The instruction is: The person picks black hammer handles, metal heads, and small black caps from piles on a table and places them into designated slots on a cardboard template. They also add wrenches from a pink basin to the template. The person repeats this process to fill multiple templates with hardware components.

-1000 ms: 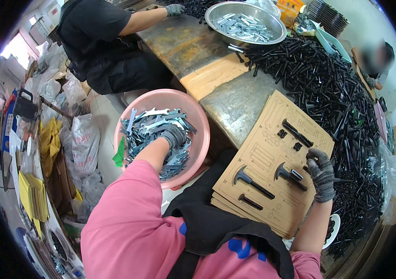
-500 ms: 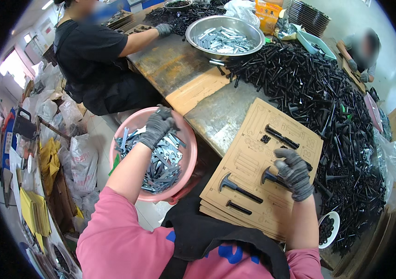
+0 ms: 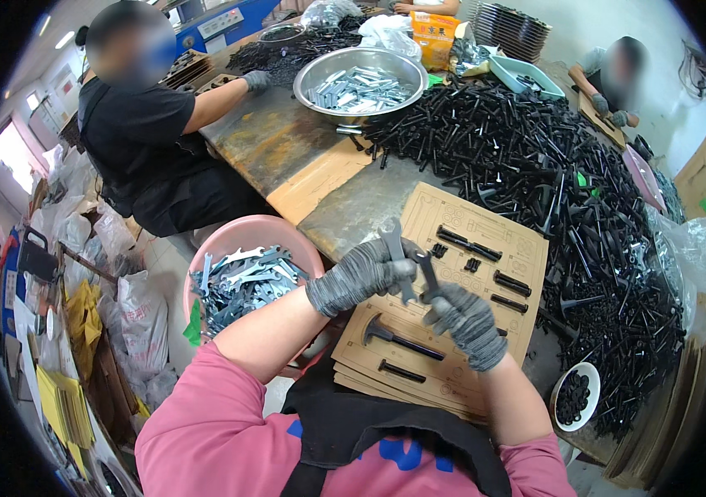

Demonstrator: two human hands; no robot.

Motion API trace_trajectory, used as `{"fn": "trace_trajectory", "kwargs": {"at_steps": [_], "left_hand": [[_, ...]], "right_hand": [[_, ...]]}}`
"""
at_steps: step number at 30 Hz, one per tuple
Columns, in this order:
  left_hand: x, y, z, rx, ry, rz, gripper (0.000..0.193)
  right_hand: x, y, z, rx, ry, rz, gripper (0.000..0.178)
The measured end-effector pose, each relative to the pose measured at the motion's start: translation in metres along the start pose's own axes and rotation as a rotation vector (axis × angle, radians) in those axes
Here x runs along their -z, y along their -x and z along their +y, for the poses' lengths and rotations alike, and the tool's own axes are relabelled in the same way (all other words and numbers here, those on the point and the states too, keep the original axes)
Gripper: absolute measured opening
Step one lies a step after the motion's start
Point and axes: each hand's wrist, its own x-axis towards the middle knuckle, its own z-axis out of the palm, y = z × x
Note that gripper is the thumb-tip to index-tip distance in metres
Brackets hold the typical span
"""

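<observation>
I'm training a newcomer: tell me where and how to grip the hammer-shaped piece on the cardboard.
Pinch the hammer-shaped piece midway, probably from above: it lies flat on the cardboard, its slim shaft uncovered, wider head at the left.

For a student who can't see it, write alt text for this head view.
A gloved left hand holds a silver wrench and a gloved right hand a darker tool above a cardboard sheet carrying black parts. A pink basin of wrenches stands at left; black hardware heaps the table at right.
</observation>
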Motion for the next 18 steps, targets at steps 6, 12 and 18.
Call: {"fn": "trace_trajectory", "kwargs": {"at_steps": [6,12,18], "left_hand": [[-0.021,-0.009,-0.044,0.203,0.473,0.027,0.049],[-0.051,-0.011,-0.036,0.333,0.44,-0.237,0.048],[-0.006,-0.066,-0.014,0.317,-0.286,-0.009,0.046]], "right_hand": [[0.027,-0.006,-0.014,0.837,0.976,0.247,0.024],[0.044,0.004,-0.015,0.906,1.275,0.234,0.034],[0.135,0.11,0.005,0.223,1.172,0.543,0.026]]}}
